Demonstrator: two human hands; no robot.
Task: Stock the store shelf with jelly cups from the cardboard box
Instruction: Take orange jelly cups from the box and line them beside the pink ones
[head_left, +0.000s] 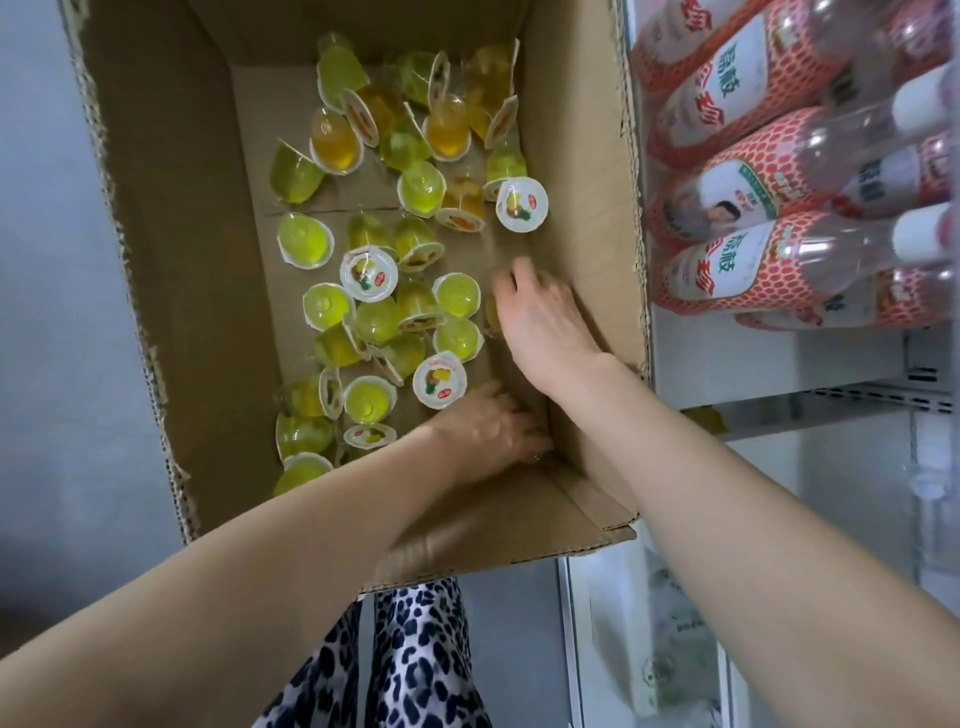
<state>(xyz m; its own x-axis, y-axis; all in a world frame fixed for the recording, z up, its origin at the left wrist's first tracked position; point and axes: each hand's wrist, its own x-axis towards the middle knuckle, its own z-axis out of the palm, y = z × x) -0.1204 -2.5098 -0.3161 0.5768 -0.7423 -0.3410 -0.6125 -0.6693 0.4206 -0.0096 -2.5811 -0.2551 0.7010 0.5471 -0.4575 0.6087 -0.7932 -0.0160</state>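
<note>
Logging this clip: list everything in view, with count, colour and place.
cardboard box: one, brown, open, centre
jelly cups: some forty, yellow-green and orange, loose on box floor
bottles: at least six, clear, red-and-white labels, on shelf
shelf: one, white metal, right of box
leopard-print garment: one, black-and-white, bottom centre
left hand: box's near right corner, grip blurred
right hand: inside box, by right wall

Matt cardboard box (171, 260); glossy plastic jelly cups (457, 295).
</note>
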